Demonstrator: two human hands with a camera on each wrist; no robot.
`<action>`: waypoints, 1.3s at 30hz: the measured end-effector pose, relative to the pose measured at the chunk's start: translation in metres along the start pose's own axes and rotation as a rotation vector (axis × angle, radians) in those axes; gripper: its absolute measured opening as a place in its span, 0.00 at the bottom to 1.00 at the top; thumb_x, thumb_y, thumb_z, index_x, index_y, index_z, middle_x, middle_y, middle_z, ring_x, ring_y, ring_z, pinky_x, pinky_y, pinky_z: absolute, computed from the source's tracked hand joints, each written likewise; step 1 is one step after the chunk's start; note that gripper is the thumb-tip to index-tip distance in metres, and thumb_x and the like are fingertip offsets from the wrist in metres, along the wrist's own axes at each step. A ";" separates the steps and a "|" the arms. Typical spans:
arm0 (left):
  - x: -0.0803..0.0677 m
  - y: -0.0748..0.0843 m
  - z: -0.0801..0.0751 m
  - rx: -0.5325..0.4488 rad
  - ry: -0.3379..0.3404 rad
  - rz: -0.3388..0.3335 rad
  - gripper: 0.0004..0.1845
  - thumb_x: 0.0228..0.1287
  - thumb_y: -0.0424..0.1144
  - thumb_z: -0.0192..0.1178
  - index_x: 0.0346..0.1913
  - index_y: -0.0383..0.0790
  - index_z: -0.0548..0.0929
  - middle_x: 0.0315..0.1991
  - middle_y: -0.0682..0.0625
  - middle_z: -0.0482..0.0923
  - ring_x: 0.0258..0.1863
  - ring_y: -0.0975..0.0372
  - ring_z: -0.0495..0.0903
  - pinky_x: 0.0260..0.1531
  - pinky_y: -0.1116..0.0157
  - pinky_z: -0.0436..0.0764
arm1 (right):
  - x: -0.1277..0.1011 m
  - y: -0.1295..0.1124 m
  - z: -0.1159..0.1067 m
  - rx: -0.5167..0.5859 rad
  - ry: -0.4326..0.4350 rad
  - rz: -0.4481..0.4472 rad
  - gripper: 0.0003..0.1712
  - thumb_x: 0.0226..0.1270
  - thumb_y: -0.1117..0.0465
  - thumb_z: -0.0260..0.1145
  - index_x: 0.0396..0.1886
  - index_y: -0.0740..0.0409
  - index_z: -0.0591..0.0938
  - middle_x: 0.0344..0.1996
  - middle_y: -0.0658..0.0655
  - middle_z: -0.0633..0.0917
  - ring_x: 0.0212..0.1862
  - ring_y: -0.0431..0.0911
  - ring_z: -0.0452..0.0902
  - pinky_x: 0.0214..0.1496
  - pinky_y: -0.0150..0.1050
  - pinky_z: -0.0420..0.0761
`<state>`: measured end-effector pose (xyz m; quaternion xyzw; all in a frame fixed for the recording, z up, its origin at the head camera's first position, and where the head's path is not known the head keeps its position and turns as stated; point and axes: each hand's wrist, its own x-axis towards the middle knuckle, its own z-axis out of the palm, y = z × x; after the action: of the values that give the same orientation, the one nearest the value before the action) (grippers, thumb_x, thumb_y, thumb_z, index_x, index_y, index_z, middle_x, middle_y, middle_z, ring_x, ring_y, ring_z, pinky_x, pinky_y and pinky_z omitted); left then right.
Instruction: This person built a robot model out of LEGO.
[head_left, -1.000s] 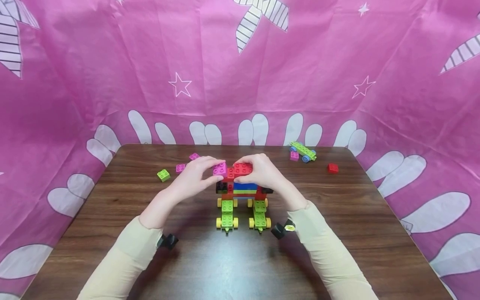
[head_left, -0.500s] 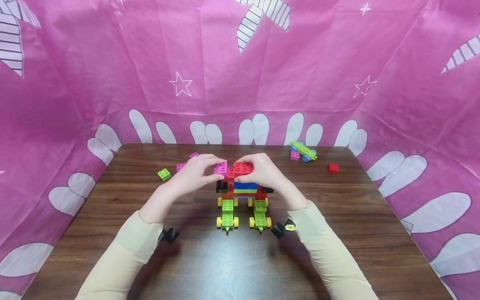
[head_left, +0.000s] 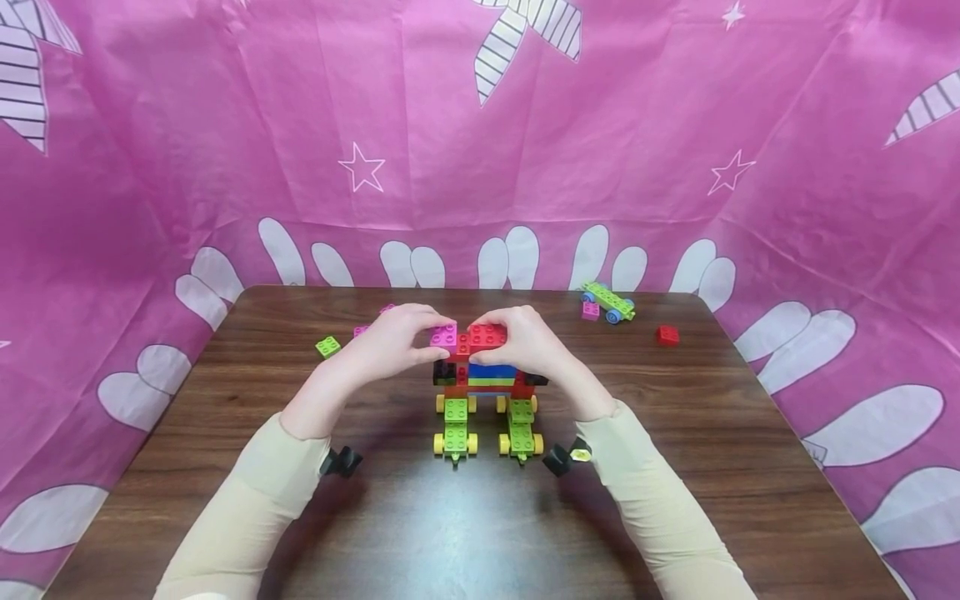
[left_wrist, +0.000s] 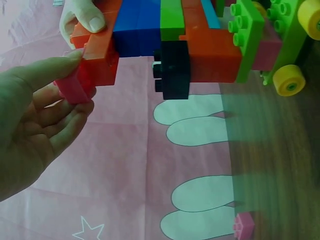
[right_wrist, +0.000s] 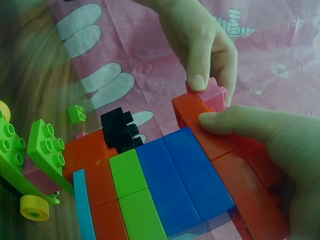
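We are at the seating step: our left hand (head_left: 390, 346) pinches a small pink brick (head_left: 443, 335) between thumb and fingertips and holds it against the left end of the red brick (head_left: 486, 336) that tops the block vehicle (head_left: 483, 392); our right hand (head_left: 525, 342) grasps that red brick, thumb at the front and fingers over the top, steadying the model on the wooden table (head_left: 465, 517). In the right wrist view the pink brick sits just behind the red one's corner, touching it; we cannot tell whether its studs have caught. We judge the next move calls for lining the pink brick up square and pressing straight down while the right hand braces; the wheeled green bases (head_left: 455, 429) could roll otherwise.
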<state>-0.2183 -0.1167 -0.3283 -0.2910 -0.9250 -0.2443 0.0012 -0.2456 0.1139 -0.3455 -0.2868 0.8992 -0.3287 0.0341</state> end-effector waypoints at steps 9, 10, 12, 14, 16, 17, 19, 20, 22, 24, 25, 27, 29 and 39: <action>0.004 0.005 -0.007 0.020 -0.054 -0.019 0.25 0.60 0.43 0.69 0.59 0.40 0.81 0.49 0.46 0.83 0.47 0.56 0.79 0.48 0.58 0.82 | 0.000 0.000 0.000 0.002 0.001 -0.006 0.24 0.52 0.55 0.78 0.49 0.58 0.85 0.39 0.55 0.88 0.39 0.46 0.78 0.38 0.35 0.81; 0.004 0.006 -0.007 0.023 -0.059 -0.020 0.25 0.60 0.43 0.69 0.59 0.40 0.81 0.49 0.46 0.83 0.48 0.56 0.79 0.49 0.57 0.81 | 0.000 0.001 0.000 0.003 0.002 -0.004 0.24 0.52 0.55 0.78 0.49 0.59 0.85 0.39 0.55 0.88 0.39 0.46 0.78 0.38 0.35 0.80; 0.005 0.006 -0.008 0.027 -0.067 -0.023 0.25 0.59 0.43 0.69 0.59 0.40 0.81 0.50 0.46 0.83 0.49 0.55 0.79 0.51 0.56 0.81 | 0.000 0.001 0.001 0.005 0.004 -0.002 0.24 0.52 0.55 0.78 0.48 0.59 0.85 0.39 0.54 0.88 0.38 0.46 0.78 0.38 0.35 0.80; 0.005 0.006 -0.007 0.031 -0.071 -0.023 0.24 0.59 0.43 0.69 0.59 0.40 0.81 0.50 0.45 0.83 0.49 0.55 0.79 0.52 0.55 0.80 | 0.000 0.001 0.001 0.005 0.005 0.001 0.24 0.52 0.55 0.78 0.48 0.58 0.85 0.38 0.54 0.88 0.38 0.46 0.78 0.38 0.35 0.80; 0.005 0.005 -0.006 0.033 -0.072 -0.026 0.24 0.59 0.44 0.70 0.58 0.40 0.82 0.50 0.46 0.83 0.50 0.55 0.79 0.52 0.55 0.80 | 0.000 0.001 0.001 0.003 0.007 0.003 0.24 0.51 0.55 0.78 0.48 0.58 0.85 0.38 0.54 0.88 0.38 0.46 0.78 0.38 0.35 0.80; 0.005 0.005 -0.006 0.035 -0.071 -0.025 0.24 0.59 0.43 0.70 0.58 0.40 0.82 0.50 0.46 0.83 0.50 0.55 0.79 0.52 0.55 0.80 | 0.000 0.000 0.001 0.003 0.008 0.002 0.24 0.51 0.55 0.78 0.48 0.58 0.85 0.38 0.54 0.88 0.38 0.46 0.78 0.38 0.35 0.80; 0.005 0.005 -0.005 0.036 -0.070 -0.026 0.24 0.59 0.43 0.70 0.58 0.40 0.82 0.50 0.46 0.83 0.49 0.55 0.79 0.52 0.55 0.81 | -0.001 0.000 0.001 0.003 0.010 0.002 0.24 0.51 0.55 0.78 0.48 0.59 0.85 0.37 0.54 0.88 0.38 0.46 0.78 0.37 0.35 0.80; 0.005 0.005 -0.005 0.037 -0.069 -0.028 0.24 0.59 0.43 0.70 0.58 0.40 0.82 0.50 0.46 0.83 0.49 0.55 0.79 0.52 0.55 0.81 | -0.001 -0.001 0.001 0.003 0.011 0.001 0.24 0.51 0.55 0.78 0.48 0.59 0.85 0.37 0.54 0.88 0.38 0.46 0.78 0.37 0.36 0.80; 0.006 0.006 -0.005 0.033 -0.070 -0.034 0.24 0.59 0.43 0.70 0.58 0.40 0.82 0.50 0.46 0.82 0.49 0.55 0.79 0.52 0.55 0.81 | -0.001 -0.001 0.001 0.003 0.013 0.001 0.24 0.51 0.55 0.78 0.48 0.59 0.85 0.37 0.54 0.88 0.38 0.46 0.78 0.37 0.36 0.80; 0.006 0.007 -0.005 0.029 -0.074 -0.041 0.24 0.59 0.43 0.70 0.58 0.40 0.82 0.50 0.46 0.82 0.50 0.54 0.79 0.53 0.55 0.80 | -0.001 -0.001 0.001 0.003 0.013 0.001 0.24 0.51 0.55 0.78 0.48 0.59 0.85 0.37 0.55 0.88 0.38 0.46 0.78 0.37 0.35 0.80; 0.006 0.008 -0.005 0.027 -0.076 -0.045 0.24 0.59 0.43 0.70 0.57 0.40 0.82 0.50 0.46 0.82 0.50 0.54 0.79 0.54 0.55 0.80 | -0.001 -0.001 0.001 0.002 0.012 0.001 0.24 0.52 0.55 0.78 0.48 0.59 0.85 0.37 0.55 0.88 0.38 0.46 0.78 0.37 0.35 0.80; 0.007 0.008 -0.005 0.018 -0.080 -0.053 0.23 0.59 0.43 0.70 0.57 0.40 0.82 0.50 0.46 0.82 0.50 0.54 0.79 0.54 0.55 0.80 | -0.001 -0.001 0.001 0.001 0.013 0.001 0.24 0.52 0.55 0.78 0.48 0.59 0.85 0.38 0.55 0.88 0.38 0.46 0.78 0.37 0.36 0.80; 0.008 0.007 -0.004 0.008 -0.076 -0.044 0.23 0.58 0.42 0.70 0.56 0.40 0.82 0.49 0.46 0.82 0.48 0.55 0.78 0.53 0.56 0.80 | -0.002 -0.002 0.000 0.000 0.014 -0.004 0.23 0.52 0.55 0.78 0.48 0.59 0.85 0.38 0.54 0.88 0.38 0.46 0.78 0.38 0.35 0.80; 0.008 -0.007 0.002 -0.071 -0.036 0.032 0.23 0.56 0.43 0.70 0.54 0.39 0.82 0.48 0.47 0.82 0.48 0.55 0.78 0.52 0.56 0.80 | -0.003 -0.001 0.002 0.009 0.013 0.002 0.24 0.53 0.55 0.77 0.49 0.58 0.85 0.39 0.55 0.88 0.39 0.46 0.79 0.39 0.36 0.81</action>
<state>-0.2280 -0.1168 -0.3317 -0.3097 -0.9109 -0.2718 -0.0218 -0.2423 0.1143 -0.3469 -0.2838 0.8982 -0.3344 0.0296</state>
